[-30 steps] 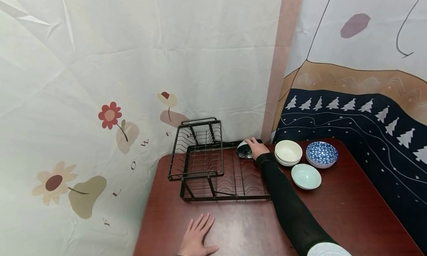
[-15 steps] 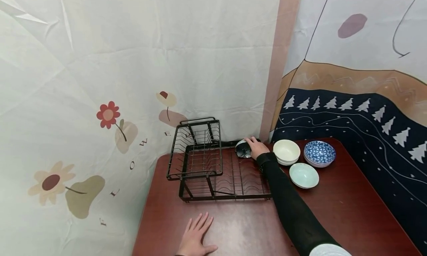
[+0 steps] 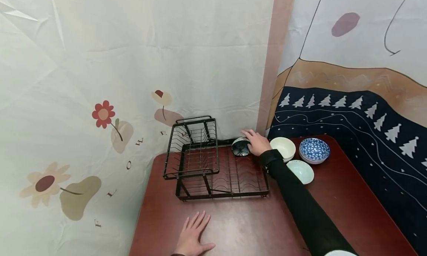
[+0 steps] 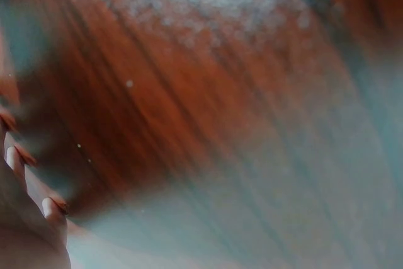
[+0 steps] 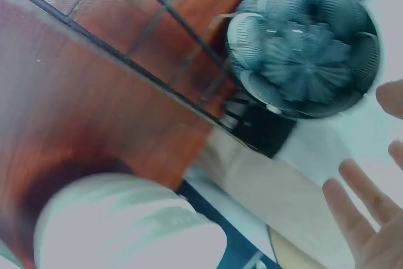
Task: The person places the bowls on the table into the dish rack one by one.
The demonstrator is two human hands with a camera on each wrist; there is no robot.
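A small dark bowl (image 3: 241, 146) with a petal pattern stands tilted at the back of the black dish rack (image 3: 221, 196), its patterned side facing forward. In the right wrist view the same bowl (image 5: 305, 55) shows its petals, and a gap parts it from the fingers. My right hand (image 3: 257, 142) is just right of this bowl, fingers extended and holding nothing. On the table in front of the rack, my left hand (image 3: 191, 236) rests flat with spread fingers. Only a few fingertips (image 4: 53, 209) of it show in the blurred left wrist view.
Right of the rack stand stacked cream bowls (image 3: 283, 146), blue-patterned bowls (image 3: 314, 149) and a pale green bowl (image 3: 301, 170). A raised wire tier (image 3: 191, 172) covers the rack's left part. A printed cloth wall (image 3: 213, 63) stands directly behind the table (image 3: 243, 222).
My right hand has let go of the dark bowl and lifted slightly off it, its fingers straightening. The bowl stays in the rack. My left hand stays flat; the view has shifted a little.
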